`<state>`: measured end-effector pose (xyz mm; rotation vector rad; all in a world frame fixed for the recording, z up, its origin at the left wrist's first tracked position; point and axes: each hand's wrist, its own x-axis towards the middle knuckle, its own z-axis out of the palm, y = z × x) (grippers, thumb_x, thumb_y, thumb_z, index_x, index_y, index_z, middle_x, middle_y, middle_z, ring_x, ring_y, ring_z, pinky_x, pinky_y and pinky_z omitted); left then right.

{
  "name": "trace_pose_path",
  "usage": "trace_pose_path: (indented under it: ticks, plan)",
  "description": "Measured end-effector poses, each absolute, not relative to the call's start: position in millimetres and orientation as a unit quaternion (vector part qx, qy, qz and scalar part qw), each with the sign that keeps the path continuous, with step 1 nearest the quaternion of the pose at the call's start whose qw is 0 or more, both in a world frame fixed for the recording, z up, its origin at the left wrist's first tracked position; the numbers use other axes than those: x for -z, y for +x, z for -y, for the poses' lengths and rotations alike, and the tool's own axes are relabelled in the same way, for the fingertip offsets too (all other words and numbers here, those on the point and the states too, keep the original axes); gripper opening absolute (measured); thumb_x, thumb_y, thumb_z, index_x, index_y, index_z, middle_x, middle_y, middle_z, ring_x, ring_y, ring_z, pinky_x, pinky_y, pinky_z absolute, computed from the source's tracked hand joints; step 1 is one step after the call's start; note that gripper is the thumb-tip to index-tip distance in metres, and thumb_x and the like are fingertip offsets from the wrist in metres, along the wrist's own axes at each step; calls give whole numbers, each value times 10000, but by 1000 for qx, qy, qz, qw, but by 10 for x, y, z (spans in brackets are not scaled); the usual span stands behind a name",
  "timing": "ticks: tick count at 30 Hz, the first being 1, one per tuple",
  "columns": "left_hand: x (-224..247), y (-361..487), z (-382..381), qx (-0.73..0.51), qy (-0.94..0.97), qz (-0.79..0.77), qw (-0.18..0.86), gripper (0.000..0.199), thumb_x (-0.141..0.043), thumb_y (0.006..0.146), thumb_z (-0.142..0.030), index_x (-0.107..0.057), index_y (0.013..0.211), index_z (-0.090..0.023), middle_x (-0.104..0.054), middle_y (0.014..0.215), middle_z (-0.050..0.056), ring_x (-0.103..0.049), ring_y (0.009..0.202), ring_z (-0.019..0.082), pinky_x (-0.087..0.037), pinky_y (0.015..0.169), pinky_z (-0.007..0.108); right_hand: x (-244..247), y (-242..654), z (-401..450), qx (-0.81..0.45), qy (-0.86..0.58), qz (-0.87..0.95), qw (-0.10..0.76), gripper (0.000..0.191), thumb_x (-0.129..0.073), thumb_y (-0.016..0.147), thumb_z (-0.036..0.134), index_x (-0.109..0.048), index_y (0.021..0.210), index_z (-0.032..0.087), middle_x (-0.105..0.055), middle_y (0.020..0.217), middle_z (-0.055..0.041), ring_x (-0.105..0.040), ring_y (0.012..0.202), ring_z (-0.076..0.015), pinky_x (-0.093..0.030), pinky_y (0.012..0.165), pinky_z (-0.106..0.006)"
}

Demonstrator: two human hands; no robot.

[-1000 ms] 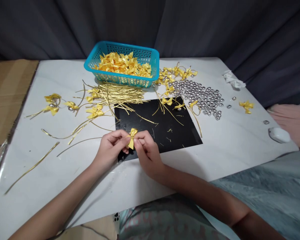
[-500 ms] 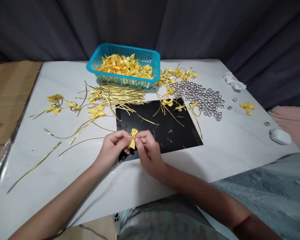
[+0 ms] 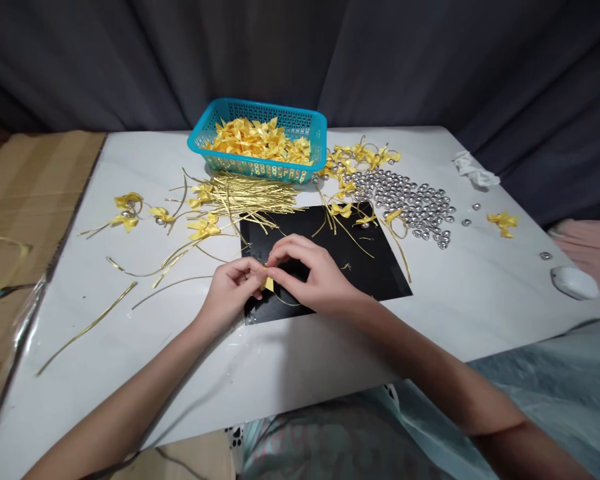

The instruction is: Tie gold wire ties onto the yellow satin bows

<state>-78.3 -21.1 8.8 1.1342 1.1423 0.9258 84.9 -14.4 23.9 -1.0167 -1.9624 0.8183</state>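
Above the black sheet (image 3: pixel 325 243), my left hand (image 3: pixel 235 287) pinches a yellow ribbon bow (image 3: pixel 269 285), mostly covered by fingers. My right hand (image 3: pixel 313 273) meets it there, thumb and forefinger closed together at the top of the bow. A thin gold cord (image 3: pixel 285 303) curves out below the right hand. Exactly what the right fingertips grip is hidden. Behind the hands lies a bundle of gold cords (image 3: pixel 257 195), with several tied bows (image 3: pixel 203 227) to its left.
A blue basket (image 3: pixel 257 162) full of yellow bows stands at the back. Right of it spread many silver heart-like beads (image 3: pixel 405 197) and more bows (image 3: pixel 363 155). A crumpled tissue (image 3: pixel 475 171), a lone bow (image 3: pixel 503 223) and a white computer mouse (image 3: pixel 574 283) lie farther right.
My right hand has turned and lifted over the bow, its fingers now covering most of it. A cord loop shows below. The whole view has shifted slightly.
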Motion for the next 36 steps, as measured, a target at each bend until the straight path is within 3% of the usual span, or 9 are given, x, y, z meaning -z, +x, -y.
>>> trace_pose_path:
  ticks: [7, 13, 19, 23, 29, 36]
  plan:
    - [-57, -800, 211, -391, 522, -498, 572, 172, -657, 676, -271, -574, 575, -160, -509, 486, -40, -464, 434, 75, -386, 448, 183, -195, 806, 99, -295, -364, 803, 369, 99, -464, 852, 136, -481, 763, 176, -560, 881, -59, -476, 879, -173, -392, 808, -320]
    - [-11, -781, 214, -370, 551, -498, 559, 191, -645, 674, -283, -562, 559, -155, -509, 476, -34, -442, 441, 75, -363, 445, 185, -278, 732, 65, -335, -361, 747, 447, 108, -392, 901, 174, -436, 804, 195, -520, 882, -57, -477, 879, -161, -389, 839, -323]
    - [39, -798, 192, -385, 538, -505, 554, 201, -632, 690, -294, -549, 564, -161, -492, 502, -40, -436, 454, 74, -385, 453, 188, -490, 741, 19, -587, -313, 591, 457, 81, -408, 922, 252, -403, 854, 208, -495, 700, 23, -500, 649, -102, -428, 665, -241]
    - [66, -799, 184, -377, 539, -512, 553, 183, -628, 700, -296, -569, 594, -158, -511, 522, -35, -462, 463, 79, -391, 446, 187, -786, 794, 30, -687, -327, 442, 475, 155, -378, 930, 162, -410, 780, 188, -396, 605, 61, -429, 524, -58, -419, 576, -193]
    - [72, -801, 178, -377, 530, -521, 552, 156, -627, 695, -280, -587, 613, -154, -547, 539, -30, -497, 458, 75, -408, 448, 180, -1267, 972, 64, -667, -413, 374, 495, 342, -377, 932, 110, -401, 594, 154, -352, 572, 60, -366, 481, -11, -366, 507, -155]
    - [107, -811, 174, -376, 537, -532, 536, 134, -623, 695, -258, -595, 615, -154, -551, 511, -33, -497, 436, 71, -383, 430, 171, -1639, 1125, 116, -661, -509, 344, 432, 401, -359, 898, 46, -467, 523, 137, -426, 570, 50, -399, 475, 17, -355, 458, -173]
